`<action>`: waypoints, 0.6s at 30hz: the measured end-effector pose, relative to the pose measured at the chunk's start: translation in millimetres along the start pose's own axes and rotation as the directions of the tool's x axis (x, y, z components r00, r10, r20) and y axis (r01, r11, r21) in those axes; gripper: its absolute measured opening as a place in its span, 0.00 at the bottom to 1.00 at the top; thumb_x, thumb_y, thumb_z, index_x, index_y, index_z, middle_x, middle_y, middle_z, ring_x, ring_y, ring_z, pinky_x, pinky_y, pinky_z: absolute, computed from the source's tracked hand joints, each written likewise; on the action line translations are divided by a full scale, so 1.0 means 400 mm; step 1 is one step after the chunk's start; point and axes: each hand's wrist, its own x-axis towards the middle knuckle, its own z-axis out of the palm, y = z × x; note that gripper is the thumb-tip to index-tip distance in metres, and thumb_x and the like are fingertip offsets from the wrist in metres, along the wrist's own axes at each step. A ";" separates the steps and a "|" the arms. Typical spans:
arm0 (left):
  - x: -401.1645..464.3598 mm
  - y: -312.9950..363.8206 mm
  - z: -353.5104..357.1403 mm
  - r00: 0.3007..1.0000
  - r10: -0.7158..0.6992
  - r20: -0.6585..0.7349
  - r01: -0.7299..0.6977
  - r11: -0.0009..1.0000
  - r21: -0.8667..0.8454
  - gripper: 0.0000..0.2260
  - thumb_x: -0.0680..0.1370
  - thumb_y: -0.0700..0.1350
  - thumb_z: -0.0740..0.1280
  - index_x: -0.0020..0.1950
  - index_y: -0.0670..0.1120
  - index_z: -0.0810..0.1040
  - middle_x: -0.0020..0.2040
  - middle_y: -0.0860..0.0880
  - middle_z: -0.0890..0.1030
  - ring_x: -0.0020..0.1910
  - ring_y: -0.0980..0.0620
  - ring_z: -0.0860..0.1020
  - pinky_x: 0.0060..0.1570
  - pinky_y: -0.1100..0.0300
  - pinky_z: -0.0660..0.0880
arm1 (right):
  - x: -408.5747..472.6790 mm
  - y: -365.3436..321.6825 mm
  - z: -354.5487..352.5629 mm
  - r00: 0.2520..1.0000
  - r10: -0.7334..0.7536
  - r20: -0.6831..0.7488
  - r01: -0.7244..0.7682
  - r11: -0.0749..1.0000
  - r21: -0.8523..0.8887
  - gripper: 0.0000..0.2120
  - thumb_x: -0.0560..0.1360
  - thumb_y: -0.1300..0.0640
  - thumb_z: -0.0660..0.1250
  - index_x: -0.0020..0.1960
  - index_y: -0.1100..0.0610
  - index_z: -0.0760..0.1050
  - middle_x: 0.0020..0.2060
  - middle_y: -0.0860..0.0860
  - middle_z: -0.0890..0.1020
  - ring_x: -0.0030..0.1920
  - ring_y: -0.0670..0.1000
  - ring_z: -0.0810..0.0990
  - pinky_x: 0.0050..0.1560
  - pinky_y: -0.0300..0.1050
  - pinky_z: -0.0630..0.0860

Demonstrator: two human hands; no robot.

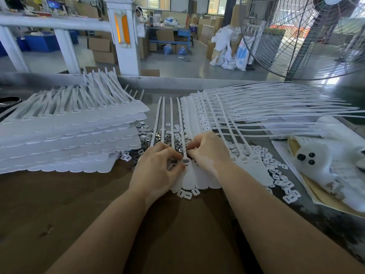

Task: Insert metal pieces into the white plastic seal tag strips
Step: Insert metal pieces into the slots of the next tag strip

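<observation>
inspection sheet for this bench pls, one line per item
Surface: brown table, worn, grey toward the right.
Job's things: sheet of white seal tags under both hands; metal pieces heaped behind it; tag stack left; tag pile right.
Clutter: small white plastic caps scattered right; white bag on papers, far right.
Grippers: left hand pinches at a tag slot; right hand pinches beside it.
Cables: nothing seen.
Surroundings: standing fan behind right; white railing behind left; cardboard boxes beyond.

white seal tag strip [189, 175] flat on table; metal pieces [164, 135] heaped behind
</observation>
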 end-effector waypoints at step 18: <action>0.000 0.002 0.003 1.000 -0.018 0.002 0.018 1.000 0.014 0.10 0.74 0.55 0.66 0.53 0.54 0.79 0.49 0.58 0.68 0.52 0.59 0.66 0.59 0.58 0.66 | -0.004 -0.010 -0.036 0.989 0.015 0.150 -0.029 0.996 0.089 0.09 0.69 0.63 0.71 0.46 0.52 0.83 0.45 0.48 0.83 0.48 0.48 0.80 0.53 0.47 0.78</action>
